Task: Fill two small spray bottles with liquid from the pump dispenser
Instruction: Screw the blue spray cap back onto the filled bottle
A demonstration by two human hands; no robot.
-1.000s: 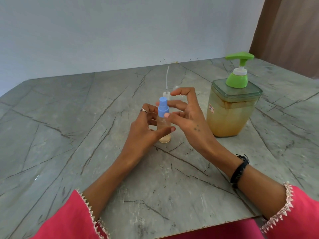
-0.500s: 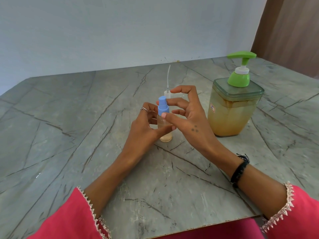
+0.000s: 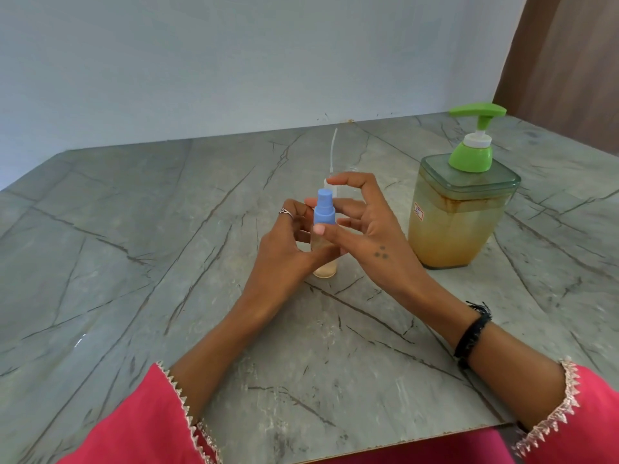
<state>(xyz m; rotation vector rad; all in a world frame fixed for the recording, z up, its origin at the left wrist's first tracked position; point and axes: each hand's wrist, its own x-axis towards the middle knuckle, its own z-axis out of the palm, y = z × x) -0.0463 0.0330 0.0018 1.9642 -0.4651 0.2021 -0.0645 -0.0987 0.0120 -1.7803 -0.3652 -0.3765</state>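
A small clear spray bottle (image 3: 324, 270) with a blue spray cap (image 3: 324, 212) stands on the marble table, holding pale yellowish liquid. My left hand (image 3: 284, 259) grips its body from the left. My right hand (image 3: 361, 229) has thumb and fingers at the blue cap. Behind my hands a white spray head with its thin dip tube (image 3: 332, 152) sticks up, and the rim of a second clear bottle (image 3: 352, 169) peeks out; most of both is hidden. The pump dispenser (image 3: 459, 209), a square clear jar of yellowish liquid with a green pump, stands to the right.
The grey veined table (image 3: 134, 262) spreads wide to the left and front, with its front edge just below my forearms. A pale wall (image 3: 234, 61) runs along the back and a brown panel (image 3: 569, 55) stands at the far right.
My right hand's fingers have shifted slightly around the blue cap. The bottle stays in the same place in my left hand.
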